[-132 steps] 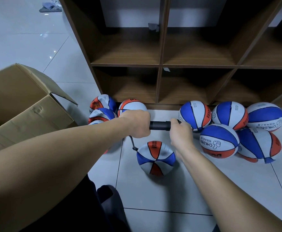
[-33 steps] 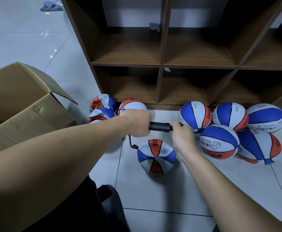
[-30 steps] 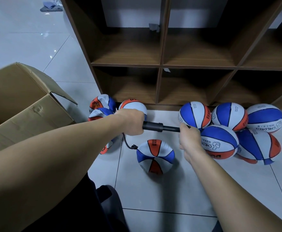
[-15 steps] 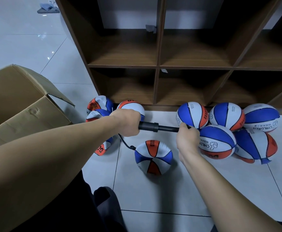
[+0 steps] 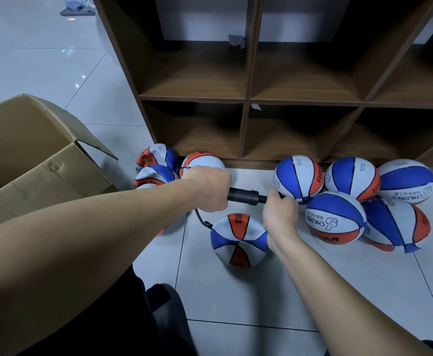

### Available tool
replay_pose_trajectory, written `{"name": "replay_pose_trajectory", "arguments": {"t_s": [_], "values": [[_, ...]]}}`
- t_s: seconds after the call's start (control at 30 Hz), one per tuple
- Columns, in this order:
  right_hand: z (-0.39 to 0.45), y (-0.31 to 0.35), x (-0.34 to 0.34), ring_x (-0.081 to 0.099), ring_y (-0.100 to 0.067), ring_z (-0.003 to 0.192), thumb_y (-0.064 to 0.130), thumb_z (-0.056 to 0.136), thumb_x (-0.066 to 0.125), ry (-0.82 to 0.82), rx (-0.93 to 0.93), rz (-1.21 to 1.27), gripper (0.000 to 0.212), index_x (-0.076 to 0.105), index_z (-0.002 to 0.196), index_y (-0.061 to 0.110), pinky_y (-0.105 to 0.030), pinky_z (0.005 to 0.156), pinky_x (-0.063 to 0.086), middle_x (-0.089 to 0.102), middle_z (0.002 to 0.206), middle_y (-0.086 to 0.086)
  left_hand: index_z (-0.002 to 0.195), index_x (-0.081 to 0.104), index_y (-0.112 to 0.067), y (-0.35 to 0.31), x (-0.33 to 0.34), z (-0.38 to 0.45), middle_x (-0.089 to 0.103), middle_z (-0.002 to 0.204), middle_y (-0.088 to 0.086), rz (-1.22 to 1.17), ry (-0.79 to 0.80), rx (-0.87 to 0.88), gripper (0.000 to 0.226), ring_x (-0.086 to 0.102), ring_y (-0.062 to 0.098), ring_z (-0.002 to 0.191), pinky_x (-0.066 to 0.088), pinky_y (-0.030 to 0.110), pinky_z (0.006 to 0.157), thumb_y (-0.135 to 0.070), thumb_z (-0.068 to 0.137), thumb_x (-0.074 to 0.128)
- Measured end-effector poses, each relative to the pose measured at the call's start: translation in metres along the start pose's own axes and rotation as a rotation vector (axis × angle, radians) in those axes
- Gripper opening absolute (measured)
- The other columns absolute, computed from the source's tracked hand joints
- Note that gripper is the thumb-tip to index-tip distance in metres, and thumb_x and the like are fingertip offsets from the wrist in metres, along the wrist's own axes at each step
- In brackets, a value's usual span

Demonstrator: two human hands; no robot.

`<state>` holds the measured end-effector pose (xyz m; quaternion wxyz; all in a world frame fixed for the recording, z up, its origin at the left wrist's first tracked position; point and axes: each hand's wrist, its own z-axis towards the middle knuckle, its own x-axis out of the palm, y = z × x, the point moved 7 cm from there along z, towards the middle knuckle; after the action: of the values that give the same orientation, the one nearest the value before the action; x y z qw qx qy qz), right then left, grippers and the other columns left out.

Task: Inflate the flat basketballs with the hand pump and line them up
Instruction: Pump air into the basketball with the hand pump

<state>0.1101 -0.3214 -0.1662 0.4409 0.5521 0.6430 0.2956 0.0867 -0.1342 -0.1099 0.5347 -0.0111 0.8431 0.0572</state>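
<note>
Nearest the camera, both forearms are reaching forward over the tiled floor (image 5: 236,299), the left from 8 o'clock, the right from 5 o'clock.

The ball being inflated (image 5: 237,241) is sitting on the floor just below and between the two fists, at about 6 o'clock from the pump. It is looking fairly round, though whether it is fully firm is hard to tell from this angle.

The black hand pump (image 5: 243,197) is lying level, its long axis running 9 to 3 o'clock. The left hand (image 5: 207,188) is wrapping closed around the barrel end. The right hand (image 5: 278,214) is curling closed around the handle at the other end, close to the barrel, so the piston is sitting mostly pushed in. The coming stroke is likely turning on that axis: the right hand pulling toward 3 o'clock, the left bracing.

A thin hose (image 5: 201,219) is dropping from under the left fist and meeting the ball at its 10 o'clock edge.

Farther out, five round basketballs (image 5: 335,218) are clustering at 3 o'clock, loosely bunched. Crumpled flat basketballs (image 5: 156,156) are lying at 10 o'clock beside an open cardboard box (image 5: 38,160). The wooden cubby shelf (image 5: 246,98) is standing behind everything.
</note>
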Motion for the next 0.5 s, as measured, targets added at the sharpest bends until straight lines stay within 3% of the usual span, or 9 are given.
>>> {"name": "replay_pose_trajectory", "arguments": {"t_s": [0.5], "values": [[-0.009, -0.005, 0.016, 0.035, -0.020, 0.056, 0.021, 0.101, 0.045, 0.080, 0.023, -0.059, 0.034, 0.037, 0.069, 0.018, -0.032, 0.054, 0.031, 0.037, 0.060, 0.002, 0.081, 0.054, -0.027, -0.004, 0.010, 0.005, 0.064, 0.075, 0.000, -0.039, 0.049, 0.044, 0.015, 0.060, 0.019, 0.065, 0.051, 0.031, 0.056, -0.030, 0.094, 0.061]]}}
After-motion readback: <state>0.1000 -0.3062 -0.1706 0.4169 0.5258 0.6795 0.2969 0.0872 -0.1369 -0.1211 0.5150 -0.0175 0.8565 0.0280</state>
